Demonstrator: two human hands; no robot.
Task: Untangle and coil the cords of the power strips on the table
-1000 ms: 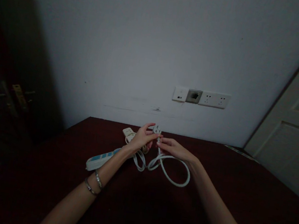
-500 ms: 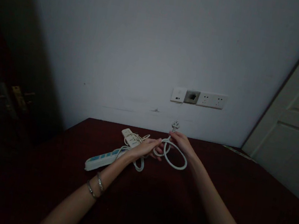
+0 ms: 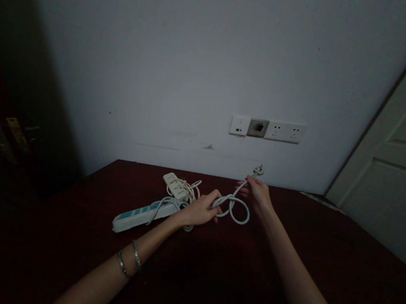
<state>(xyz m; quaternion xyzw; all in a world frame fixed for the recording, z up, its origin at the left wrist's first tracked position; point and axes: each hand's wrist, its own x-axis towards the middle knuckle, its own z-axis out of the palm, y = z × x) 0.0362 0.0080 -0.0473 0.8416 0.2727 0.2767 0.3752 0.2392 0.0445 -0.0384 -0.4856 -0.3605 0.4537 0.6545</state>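
Note:
A looped white power cord (image 3: 240, 222) hangs between my two hands above the dark red table. My left hand (image 3: 202, 208) grips the cord where its loops gather. Just below the plug (image 3: 258, 170), my right hand (image 3: 257, 192) pinches the cord, and the plug's prongs point up toward the wall. To the left of my left hand lies a white power strip with blue sockets (image 3: 137, 216), grey-white cord lying over its right end. Behind it rests a smaller cream power strip (image 3: 175, 186) with its own cord bundled round it.
Wall sockets (image 3: 285, 132) and a grey-framed wall plate (image 3: 257, 128) sit on the wall above the back edge of the dark red table (image 3: 185, 280). A pale panelled door (image 3: 403, 175) stands at the right. At the left, a dark door has a brass lock plate (image 3: 17, 132).
My right hand has moved right with the plug, drawing the cord out from my left hand. The cord loop has become smaller, and my left hand has closed further round the cord.

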